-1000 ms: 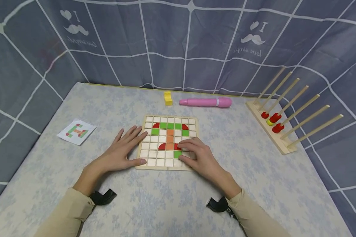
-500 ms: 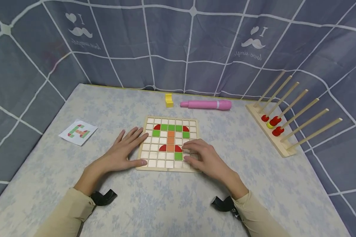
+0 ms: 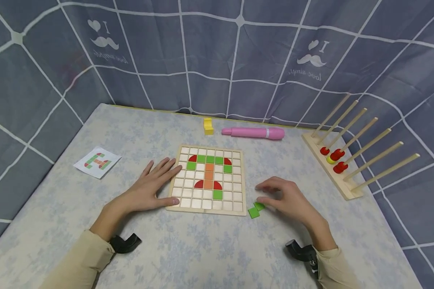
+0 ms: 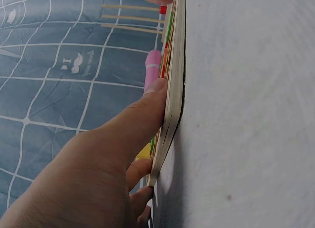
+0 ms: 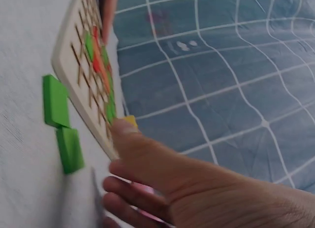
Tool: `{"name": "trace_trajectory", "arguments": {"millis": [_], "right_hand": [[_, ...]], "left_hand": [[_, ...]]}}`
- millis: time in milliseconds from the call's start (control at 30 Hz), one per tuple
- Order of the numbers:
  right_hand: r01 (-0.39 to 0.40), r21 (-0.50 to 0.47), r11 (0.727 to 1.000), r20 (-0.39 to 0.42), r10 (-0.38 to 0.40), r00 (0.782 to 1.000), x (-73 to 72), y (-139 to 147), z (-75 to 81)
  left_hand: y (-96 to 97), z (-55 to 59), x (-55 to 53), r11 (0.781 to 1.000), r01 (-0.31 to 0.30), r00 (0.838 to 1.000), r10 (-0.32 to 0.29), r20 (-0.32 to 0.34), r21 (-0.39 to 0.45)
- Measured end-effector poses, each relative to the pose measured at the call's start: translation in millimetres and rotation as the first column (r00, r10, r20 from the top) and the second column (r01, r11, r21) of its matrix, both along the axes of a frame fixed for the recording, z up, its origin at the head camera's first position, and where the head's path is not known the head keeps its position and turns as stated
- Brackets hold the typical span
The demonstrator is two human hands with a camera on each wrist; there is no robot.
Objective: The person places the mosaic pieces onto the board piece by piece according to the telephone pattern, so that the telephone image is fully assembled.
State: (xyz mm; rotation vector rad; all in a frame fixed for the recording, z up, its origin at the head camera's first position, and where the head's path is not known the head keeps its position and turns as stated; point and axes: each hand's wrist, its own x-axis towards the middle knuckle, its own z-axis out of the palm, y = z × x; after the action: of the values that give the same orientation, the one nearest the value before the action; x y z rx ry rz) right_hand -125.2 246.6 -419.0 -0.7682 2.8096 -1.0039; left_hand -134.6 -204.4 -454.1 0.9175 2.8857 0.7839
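My left hand [image 3: 148, 186] rests on the left side of a wooden grid board [image 3: 205, 210], fingers spread along the edge and thumb on the near corner. Red quarter-round, green and orange tiles [image 3: 209, 176] form a pattern among the board's pale squares. To the right of the board, two loose green tiles lie on the table, a nearer one [image 3: 254, 213] and one behind it [image 3: 259, 206]. Just over the farther tile hovers my right hand [image 3: 289, 198], thumb and fingers loosely bent and apart. Nothing shows between them in the right wrist view.
A paper card [image 3: 97, 162] with a similar coloured pattern lies on the left. Behind the board are a yellow block [image 3: 208, 127] and a pink, microphone-shaped stick [image 3: 254, 132]. A wooden peg rack [image 3: 341, 185] with red and yellow beads stands on the right.
My right hand has left the red tile on the board and moved right to the loose green tiles, which have come into sight. The left hand stays on the board.
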Motion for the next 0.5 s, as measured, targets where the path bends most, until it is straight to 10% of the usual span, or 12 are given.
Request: {"name": "trace_trajectory", "arguments": {"millis": [233, 500], "right_hand": [[-0.089, -0.018, 0.996, 0.09, 0.09, 0.992, 0.2, 12.9, -3.3], [-0.084, -0.01, 0.996, 0.004, 0.084, 0.996, -0.5, 8.3, -8.0]], "left_hand": [[1.0, -1.0, 1.1, 1.0, -0.006, 1.0, 0.006, 0.025, -0.008], [1.0, -0.3, -1.0, 1.0, -0.009, 1.0, 0.009, 0.025, -0.011]]}}
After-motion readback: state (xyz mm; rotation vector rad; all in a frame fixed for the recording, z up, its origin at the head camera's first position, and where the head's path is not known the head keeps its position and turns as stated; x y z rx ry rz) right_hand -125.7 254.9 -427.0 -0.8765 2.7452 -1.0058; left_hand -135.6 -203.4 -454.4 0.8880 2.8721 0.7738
